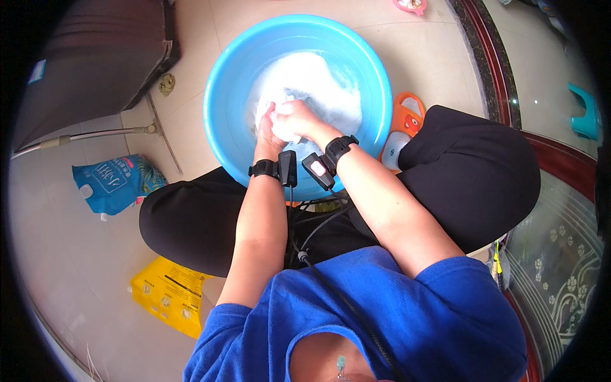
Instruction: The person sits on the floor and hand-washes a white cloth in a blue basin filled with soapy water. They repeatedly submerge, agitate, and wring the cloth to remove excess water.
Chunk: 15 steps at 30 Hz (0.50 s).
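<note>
A large blue plastic basin [224, 119] stands on the floor between my knees, with water and thick white suds [305, 71] inside. Both hands are together over the suds, near the basin's middle. My left hand [268, 129] is on the left side of a wet, pale, foam-covered cloth [284, 126], its fingers partly hidden by foam. From the right, my right hand [300, 117] grips the same bunched cloth, fingers curled over it. Foam hides most of the cloth's shape. Each wrist wears a black strap with a small cabled device.
On the left floor lie a blue liquid pouch [112, 181] and a yellow pouch [172, 296]. A dark panel [105, 57] and a metal pole [105, 133] are at upper left. An orange slipper [410, 117] is right of the basin. A raised threshold [496, 62] and a teal stool [584, 114] lie farther right.
</note>
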{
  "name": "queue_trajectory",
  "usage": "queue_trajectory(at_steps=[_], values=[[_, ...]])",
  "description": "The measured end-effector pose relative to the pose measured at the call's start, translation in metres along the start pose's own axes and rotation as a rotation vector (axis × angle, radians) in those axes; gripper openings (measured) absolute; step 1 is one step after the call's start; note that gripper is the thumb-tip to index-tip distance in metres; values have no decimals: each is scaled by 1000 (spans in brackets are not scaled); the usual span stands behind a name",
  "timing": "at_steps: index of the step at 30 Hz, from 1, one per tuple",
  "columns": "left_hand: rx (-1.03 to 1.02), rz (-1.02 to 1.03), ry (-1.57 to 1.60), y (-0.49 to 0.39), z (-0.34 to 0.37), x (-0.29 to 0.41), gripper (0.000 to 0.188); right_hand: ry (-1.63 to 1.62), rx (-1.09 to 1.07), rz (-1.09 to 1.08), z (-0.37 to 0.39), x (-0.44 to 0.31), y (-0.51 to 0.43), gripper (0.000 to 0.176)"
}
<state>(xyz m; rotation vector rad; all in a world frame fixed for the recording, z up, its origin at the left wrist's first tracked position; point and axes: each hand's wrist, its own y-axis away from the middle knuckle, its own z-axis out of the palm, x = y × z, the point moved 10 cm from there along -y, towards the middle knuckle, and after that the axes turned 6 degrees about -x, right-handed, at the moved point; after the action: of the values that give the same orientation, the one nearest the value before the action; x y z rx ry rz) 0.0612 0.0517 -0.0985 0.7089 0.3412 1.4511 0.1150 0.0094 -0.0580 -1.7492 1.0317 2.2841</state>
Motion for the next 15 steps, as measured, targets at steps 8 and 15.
queue_trajectory(at_steps=[8,15], values=[[319,258,-333,-4,-10,14,34,-203,244,246,-34,4,22,48],[292,397,-471,22,35,4,33,-620,-7,167,-41,-4,19,51]])
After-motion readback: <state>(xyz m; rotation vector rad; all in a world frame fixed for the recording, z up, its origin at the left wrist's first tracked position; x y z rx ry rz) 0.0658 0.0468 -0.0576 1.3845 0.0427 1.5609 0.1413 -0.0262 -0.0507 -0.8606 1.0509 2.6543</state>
